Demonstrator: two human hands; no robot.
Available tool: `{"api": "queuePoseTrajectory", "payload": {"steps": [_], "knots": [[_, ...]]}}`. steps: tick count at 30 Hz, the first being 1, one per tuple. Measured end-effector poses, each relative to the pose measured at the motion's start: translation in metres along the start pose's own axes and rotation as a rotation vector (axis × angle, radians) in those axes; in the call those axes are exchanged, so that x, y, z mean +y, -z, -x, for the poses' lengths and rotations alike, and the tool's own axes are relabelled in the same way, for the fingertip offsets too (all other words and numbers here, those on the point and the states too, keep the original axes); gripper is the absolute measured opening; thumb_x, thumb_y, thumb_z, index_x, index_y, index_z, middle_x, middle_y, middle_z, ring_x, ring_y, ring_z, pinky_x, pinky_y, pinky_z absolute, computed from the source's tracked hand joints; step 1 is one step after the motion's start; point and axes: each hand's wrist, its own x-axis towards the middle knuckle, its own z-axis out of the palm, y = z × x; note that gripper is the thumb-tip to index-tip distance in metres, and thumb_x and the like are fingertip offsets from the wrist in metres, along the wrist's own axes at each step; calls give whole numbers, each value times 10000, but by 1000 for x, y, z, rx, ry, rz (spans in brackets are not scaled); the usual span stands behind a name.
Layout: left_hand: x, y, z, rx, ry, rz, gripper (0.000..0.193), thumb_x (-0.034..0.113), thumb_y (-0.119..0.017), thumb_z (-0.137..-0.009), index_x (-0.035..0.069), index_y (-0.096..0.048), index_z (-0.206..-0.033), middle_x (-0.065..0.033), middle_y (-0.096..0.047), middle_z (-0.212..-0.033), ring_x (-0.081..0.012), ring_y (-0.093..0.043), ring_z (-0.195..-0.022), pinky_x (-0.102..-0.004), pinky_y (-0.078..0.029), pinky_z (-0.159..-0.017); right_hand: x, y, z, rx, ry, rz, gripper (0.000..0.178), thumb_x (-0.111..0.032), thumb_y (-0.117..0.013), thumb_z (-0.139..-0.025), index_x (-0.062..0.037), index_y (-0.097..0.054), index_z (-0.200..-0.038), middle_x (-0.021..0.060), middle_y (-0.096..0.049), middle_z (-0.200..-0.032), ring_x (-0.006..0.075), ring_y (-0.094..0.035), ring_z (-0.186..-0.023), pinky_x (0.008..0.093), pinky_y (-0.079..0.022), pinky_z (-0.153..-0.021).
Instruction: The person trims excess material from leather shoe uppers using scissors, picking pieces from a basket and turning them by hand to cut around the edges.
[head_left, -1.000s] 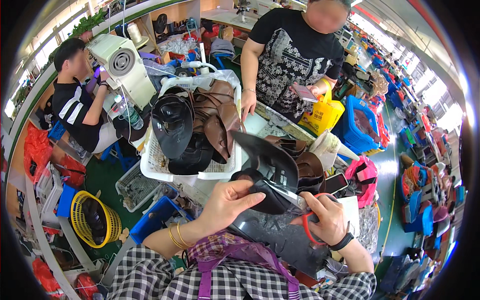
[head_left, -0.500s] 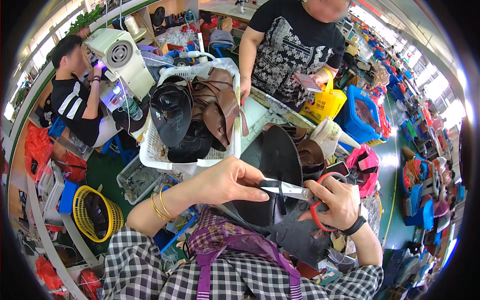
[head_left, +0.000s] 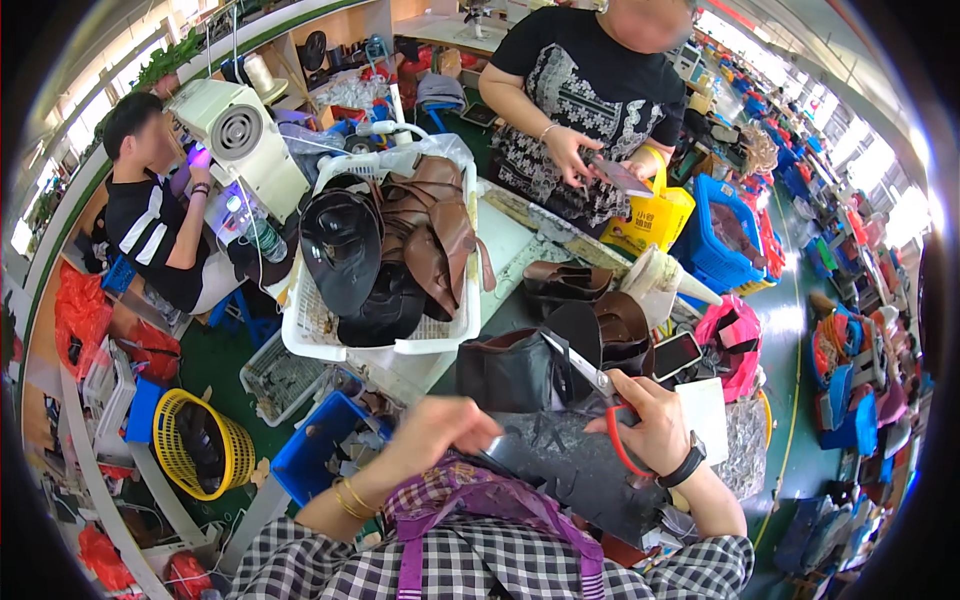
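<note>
Your right hand [head_left: 655,430] sits right of centre in the lower frame, its grip closed around red-handled scissors [head_left: 600,395] — blades pointing up-left over the dark leather piece [head_left: 515,370] at centre. Your left hand [head_left: 440,430] is curled shut just left of it, low by your lap; what it pinches, I cannot tell. The white basket [head_left: 330,335] of leather uppers lies upper left on the counter [head_left: 505,235].

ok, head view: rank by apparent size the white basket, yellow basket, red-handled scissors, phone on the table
1. white basket, clearly largest.
2. yellow basket.
3. red-handled scissors in the right hand.
4. phone, though it looks close to the scissors, and the scissors sit nearer the camera, so that order is unsure.
</note>
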Motion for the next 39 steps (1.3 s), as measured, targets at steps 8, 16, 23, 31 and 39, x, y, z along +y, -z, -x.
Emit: {"api": "queuePoseTrajectory", "payload": {"steps": [8,16,23,31,39], "knots": [[-1,-31,-30,169,-289,619,374,214,-508,-962,-5,-448,-1259,-94,-543,-1211,-183,-529,-1124,-348,-433,-961,-11,-4,-2,-110,7,-68,602,-357,-808,-629,-57,-588,-1103,116,-605,-795,295,-616,-688,361,-489,-607],[16,-33,-14,124,-210,565,376,156,-462,-971,-26,-400,-1294,-129,-526,-1240,-225,-553,-1128,-401,-463,-983,-11,2,-9,-6,200,77,633,-385,-812,-584,-94,-594,-1102,57,-539,-732,236,-574,-585,344,-472,-515],[21,-36,-7,55,-186,578,398,160,-472,-966,-18,-385,-1311,-145,-524,-1250,-236,-561,-1119,-405,-476,-963,-13,1,-7,56,243,122,629,-358,-817,-583,-94,-598,-1111,56,-533,-716,218,-558,-535,324,-451,-463],[21,-35,-9,-25,-210,666,353,156,-477,-968,-47,-451,-1256,-129,-541,-1219,-181,-556,-1092,-330,-468,-923,-8,2,-12,112,286,177,629,-325,-825,-558,-99,-615,-1106,22,-472,-621,181,-508,-483,315,-401,-427],[5,-39,-13,100,-290,272,302,174,-485,-973,-28,-541,-1190,-26,-590,-1057,-67,-510,-921,-241,-427,-788,-10,-1,-23,103,291,146,664,-323,-835,-542,-88,-606,-1120,26,-476,-635,190,-544,-527,310,-436,-466]]}}
